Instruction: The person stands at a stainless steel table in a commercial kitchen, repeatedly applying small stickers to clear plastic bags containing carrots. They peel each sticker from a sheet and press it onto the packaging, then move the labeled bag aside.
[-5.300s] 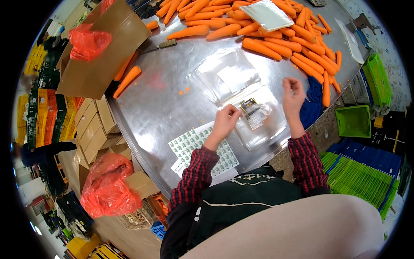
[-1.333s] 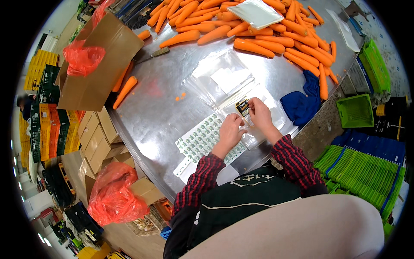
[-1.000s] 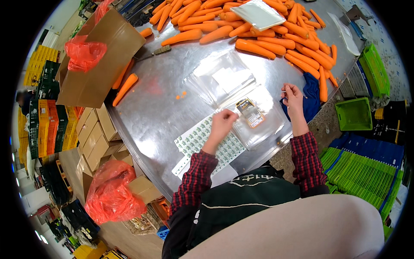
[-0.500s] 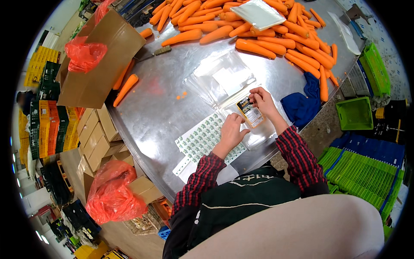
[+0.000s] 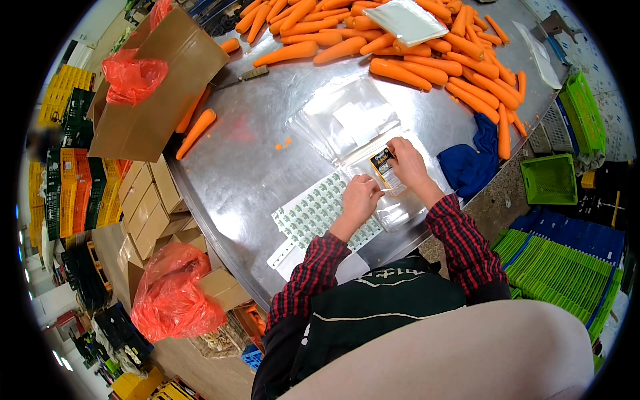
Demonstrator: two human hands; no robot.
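Note:
A stack of clear plastic bags [image 5: 400, 215] lies before me on the metal table, bearing a black label with an orange border [image 5: 383, 168]. My left hand [image 5: 361, 203] is closed in a pinch at the label's lower left, with a small whitish piece at its fingertips, too small to name surely. Over the label's right side rests my right hand [image 5: 408, 165], fingers stretched out and covering part of it. Under and beside my left wrist is a sheet of small green-and-white stickers [image 5: 310, 212]. More clear bags [image 5: 347, 117] lie just beyond.
Carrots [image 5: 400, 70] are heaped at the table's far side, with a pack of clear film [image 5: 407, 21] on top. A blue cloth [image 5: 470, 160] lies right of my hands. Left stand a cardboard box [image 5: 160, 87] and a knife [image 5: 255, 73]. Green crates [image 5: 549, 180] stand right.
My left hand has closed from spread fingers into a pinch beside the label. The right hand has settled lower over the label, covering more of it.

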